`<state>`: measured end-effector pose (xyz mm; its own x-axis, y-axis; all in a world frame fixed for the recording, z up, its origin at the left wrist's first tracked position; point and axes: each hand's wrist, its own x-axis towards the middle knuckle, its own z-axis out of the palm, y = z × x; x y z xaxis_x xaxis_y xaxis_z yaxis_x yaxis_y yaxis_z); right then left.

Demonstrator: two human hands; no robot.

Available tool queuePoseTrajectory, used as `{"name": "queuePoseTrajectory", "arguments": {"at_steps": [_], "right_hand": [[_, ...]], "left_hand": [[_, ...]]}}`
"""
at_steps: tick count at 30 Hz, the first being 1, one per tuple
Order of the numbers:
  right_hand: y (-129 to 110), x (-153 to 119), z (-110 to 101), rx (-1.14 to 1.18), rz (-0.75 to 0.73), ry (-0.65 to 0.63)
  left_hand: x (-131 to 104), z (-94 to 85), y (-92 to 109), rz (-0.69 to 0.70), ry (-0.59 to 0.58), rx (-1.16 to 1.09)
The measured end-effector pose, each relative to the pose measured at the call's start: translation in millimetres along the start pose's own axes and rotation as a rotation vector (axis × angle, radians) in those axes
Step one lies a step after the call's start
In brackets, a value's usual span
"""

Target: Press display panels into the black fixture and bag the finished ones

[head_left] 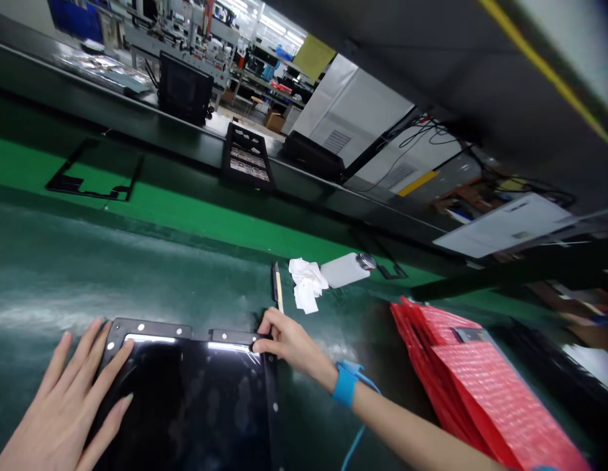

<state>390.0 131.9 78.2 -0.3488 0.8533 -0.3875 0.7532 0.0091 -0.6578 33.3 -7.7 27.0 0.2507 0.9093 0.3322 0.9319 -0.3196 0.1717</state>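
A black panel (201, 399) with a glossy dark face and a frame dotted with white spots lies on the green table at the lower left. My left hand (78, 392) rests spread over its left edge, fingertips near the top left corner. At the top right corner, my right hand (282, 337) closes thumb and fingers on the panel's frame; a blue band (347, 383) with a cord circles that wrist. Just beyond those fingers lies a thin tool with a pale handle (279, 291), beside crumpled white paper (307, 282) and a white bottle (347, 269) with a silver cap.
Red bubble-wrap bags (495, 386) lie at the right, with a small dark item on top. Beyond the green table (176, 275), a black tray (248, 157) and a dark monitor (185, 88) stand along the back. A dark shelf overhangs the upper right.
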Motion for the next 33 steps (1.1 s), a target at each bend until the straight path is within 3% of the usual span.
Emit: {"name": "queuePoseTrajectory", "arguments": {"at_steps": [4, 7, 12, 19, 26, 30, 33], "right_hand": [[7.9, -16.9, 18.1, 0.041, -0.035, 0.188], [13.6, -23.5, 26.4, 0.094, -0.053, 0.257], [19.7, -31.4, 32.8, 0.117, -0.1, 0.301], [24.2, -22.2, 34.9, 0.099, -0.164, 0.303], [29.1, -18.2, 44.9, 0.087, -0.218, 0.402], [28.9, -35.9, 54.1, 0.092, -0.196, 0.464], [36.0, -65.1, 64.9, 0.07, -0.14, 0.427]], "left_hand": [[-1.4, -5.5, -3.1, 0.003, -0.027, 0.058], [-0.2, -6.0, -5.8, 0.036, -0.032, 0.102], [1.5, -4.8, -7.4, 0.061, 0.018, 0.144], [1.8, -16.1, -2.4, 0.049, -0.006, 0.138], [7.2, -15.7, 2.3, 0.001, -0.039, 0.026], [-2.1, -22.7, -6.3, 0.013, -0.115, -0.038], [-16.6, -38.3, -17.4, 0.093, -0.208, -0.092]]}}
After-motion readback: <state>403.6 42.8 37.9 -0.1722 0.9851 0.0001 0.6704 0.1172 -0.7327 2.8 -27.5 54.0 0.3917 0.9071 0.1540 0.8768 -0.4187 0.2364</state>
